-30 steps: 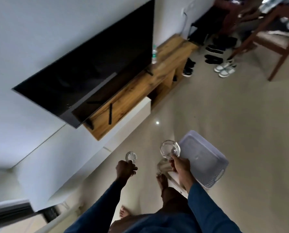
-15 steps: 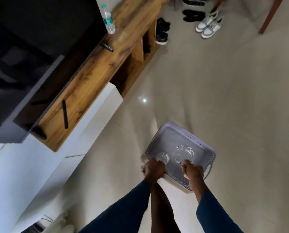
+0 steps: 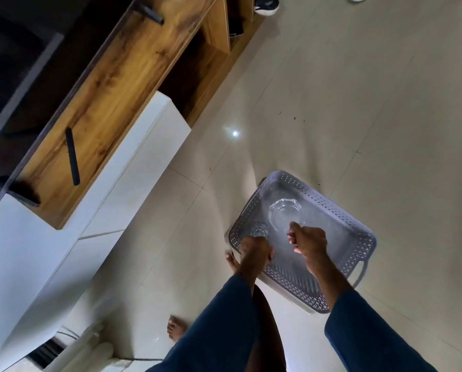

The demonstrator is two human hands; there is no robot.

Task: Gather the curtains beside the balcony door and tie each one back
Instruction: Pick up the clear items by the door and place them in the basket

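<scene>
Right hand [image 3: 309,241] pinches the rim of the glass bowl [image 3: 285,214], held over the middle of the grey basket [image 3: 369,244]. Left hand [image 3: 255,248] grips the small glass [image 3: 259,229] at the basket's left corner. Wooden cabinet [image 3: 111,84]: well left of the basket. Curtains: position cannot be told.

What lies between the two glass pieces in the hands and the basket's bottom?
Nothing visible. The left hand grips the small glass, the right hand the glass bowl, both over the basket, whose inside shows bare beneath them. No curtain is in view.
</scene>
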